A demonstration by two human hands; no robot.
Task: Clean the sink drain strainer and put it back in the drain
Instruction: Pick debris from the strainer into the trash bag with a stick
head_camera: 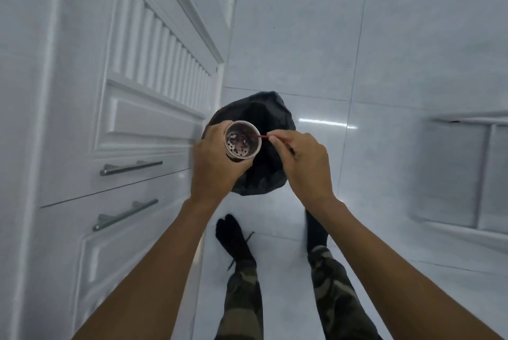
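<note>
My left hand (217, 163) grips a metal cup-shaped sink strainer (242, 141) from its left side and underneath, its open top facing me. Dark debris lies on its perforated bottom. My right hand (299, 158) pinches a thin red stick (264, 136) whose tip reaches over the strainer's right rim into the cup. Both hands are held above a bin lined with a black bag (264, 119) standing on the floor.
White cabinet doors and drawers with two metal bar handles (130, 167) run along the left. The floor is glossy white tile (371, 174). My feet in dark socks (231, 232) stand just before the bin. A low white unit (467, 171) is at the right.
</note>
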